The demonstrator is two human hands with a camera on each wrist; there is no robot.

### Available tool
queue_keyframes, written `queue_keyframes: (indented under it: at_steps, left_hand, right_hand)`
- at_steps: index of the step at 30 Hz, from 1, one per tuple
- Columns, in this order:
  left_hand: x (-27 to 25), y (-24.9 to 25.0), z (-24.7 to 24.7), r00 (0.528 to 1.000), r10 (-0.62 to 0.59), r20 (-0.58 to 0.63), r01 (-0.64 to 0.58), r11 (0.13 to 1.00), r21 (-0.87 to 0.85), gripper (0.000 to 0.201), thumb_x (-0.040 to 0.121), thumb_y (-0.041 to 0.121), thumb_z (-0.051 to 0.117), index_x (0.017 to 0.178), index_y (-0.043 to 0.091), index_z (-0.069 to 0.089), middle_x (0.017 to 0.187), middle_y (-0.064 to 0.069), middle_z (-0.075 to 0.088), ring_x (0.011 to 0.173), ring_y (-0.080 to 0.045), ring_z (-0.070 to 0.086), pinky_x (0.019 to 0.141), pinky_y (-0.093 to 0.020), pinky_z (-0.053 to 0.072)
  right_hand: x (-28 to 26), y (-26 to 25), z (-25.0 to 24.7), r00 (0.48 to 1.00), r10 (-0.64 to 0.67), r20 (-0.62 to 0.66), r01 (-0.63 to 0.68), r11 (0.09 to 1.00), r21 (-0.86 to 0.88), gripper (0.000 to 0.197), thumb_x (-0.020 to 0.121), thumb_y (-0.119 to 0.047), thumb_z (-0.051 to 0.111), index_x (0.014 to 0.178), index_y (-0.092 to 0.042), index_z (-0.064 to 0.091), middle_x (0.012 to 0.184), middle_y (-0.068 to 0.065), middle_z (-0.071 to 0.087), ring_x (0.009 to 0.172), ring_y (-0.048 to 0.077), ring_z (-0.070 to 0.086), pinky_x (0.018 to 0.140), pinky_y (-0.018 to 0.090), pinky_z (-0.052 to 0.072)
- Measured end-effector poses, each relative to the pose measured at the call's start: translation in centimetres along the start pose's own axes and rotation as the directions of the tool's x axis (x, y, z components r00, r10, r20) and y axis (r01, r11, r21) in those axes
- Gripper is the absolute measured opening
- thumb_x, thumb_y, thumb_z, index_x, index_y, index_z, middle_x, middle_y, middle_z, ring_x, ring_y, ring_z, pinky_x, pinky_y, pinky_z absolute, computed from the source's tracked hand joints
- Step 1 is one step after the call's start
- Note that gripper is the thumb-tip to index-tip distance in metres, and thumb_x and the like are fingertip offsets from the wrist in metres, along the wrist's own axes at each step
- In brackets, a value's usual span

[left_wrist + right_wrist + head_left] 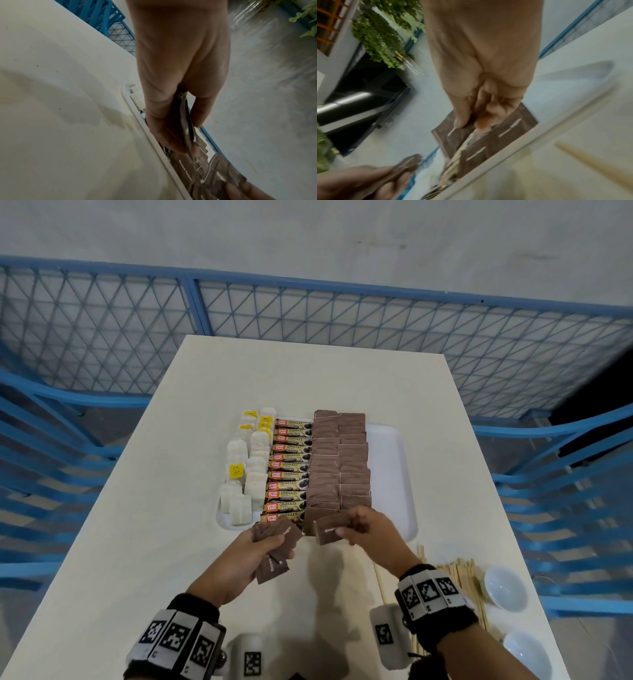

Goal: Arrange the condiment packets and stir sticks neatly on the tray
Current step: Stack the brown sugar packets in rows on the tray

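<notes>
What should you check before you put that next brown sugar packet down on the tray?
1. Right hand pinches one brown packet: ok.
2. Left hand holds the spare brown packets firmly: ok.
3. Brown sugar rows already lie straight enough to follow: ok.
4. Room at the near end of the rows for one more: cannot tell, the hands hide it.
5. Bare space on the tray for the stir sticks, which lie on the table: ok.
6. All packets face the same way: cannot tell, print too small.
</notes>
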State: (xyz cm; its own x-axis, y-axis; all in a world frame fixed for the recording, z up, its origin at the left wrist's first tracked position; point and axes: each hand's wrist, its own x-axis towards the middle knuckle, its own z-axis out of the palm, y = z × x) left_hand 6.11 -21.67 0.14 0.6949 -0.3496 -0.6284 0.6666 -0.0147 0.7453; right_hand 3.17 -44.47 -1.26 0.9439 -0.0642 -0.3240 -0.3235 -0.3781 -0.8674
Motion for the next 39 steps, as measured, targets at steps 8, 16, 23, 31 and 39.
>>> queue_keyframes:
  at_steps: [8,16,23,31,39]
  left_hand:
    - [0.0,-0.2,-0.4,1.0,0.014,-0.01,-0.013,1.0,0.019,0.022,0.091,0.002,0.054,0.113,0.005,0.057,0.078,-0.008,0.07,0.07,-0.018,0.068,0.067,-0.032,0.053]
    - [0.2,-0.2,-0.1,0.999,0.027,-0.036,-0.026,0.998,0.052,0.029,0.084,0.001,0.064,0.112,0.007,0.06,0.083,-0.006,0.071,0.068,-0.016,0.068,0.068,-0.032,0.054]
    - [0.1,0.4,0.8,0.998,0.051,-0.026,-0.047,0.993,0.107,0.033,0.079,0.001,0.07,0.11,0.01,0.063,0.086,-0.006,0.072,0.071,-0.016,0.07,0.059,-0.026,0.054]
    - [0.6,0.5,1.4,0.998,0.057,-0.015,-0.053,0.98,0.192,0.03,0.074,0.003,0.076,0.101,0.01,0.064,0.082,-0.007,0.073,0.075,-0.02,0.069,0.067,-0.032,0.056]
    - [1.2,-0.2,0.1,0.996,-0.02,-0.086,0.02,1.0,-0.007,0.022,0.089,-0.008,0.049,0.102,0.006,0.06,0.079,-0.011,0.066,0.074,-0.02,0.063,0.07,-0.028,0.051]
  right_hand:
    - [0.6,3.4,-1.8,0.963,0.12,-0.241,-0.162,0.973,-0.162,0.015,0.079,-0.02,0.072,0.076,-0.019,0.057,0.075,-0.005,0.06,0.069,0.012,0.053,0.063,0.013,0.04]
    - [1.2,3.2,-1.4,0.979,-0.007,-0.203,-0.082,0.901,-0.426,0.033,0.074,-0.022,0.075,0.1,-0.013,0.056,0.096,0.001,0.051,0.09,0.017,0.049,0.073,0.011,0.037]
    - [0.1,-0.4,0.9,0.952,-0.254,-0.168,0.155,0.879,-0.451,0.037,0.085,-0.035,0.064,0.117,-0.018,0.055,0.107,-0.007,0.044,0.102,0.01,0.037,0.09,0.019,0.033]
    - [0.1,-2.7,2.8,0.98,-0.158,0.122,0.172,0.978,-0.118,0.025,0.082,-0.016,0.069,0.106,-0.02,0.065,0.097,-0.005,0.066,0.081,-0.006,0.056,0.07,0.002,0.038]
    - [1.3,-0.7,2.3,0.997,0.012,-0.078,-0.007,0.998,0.061,0.027,0.078,-0.006,0.071,0.072,-0.025,0.053,0.082,0.008,0.068,0.077,0.018,0.06,0.076,0.029,0.048]
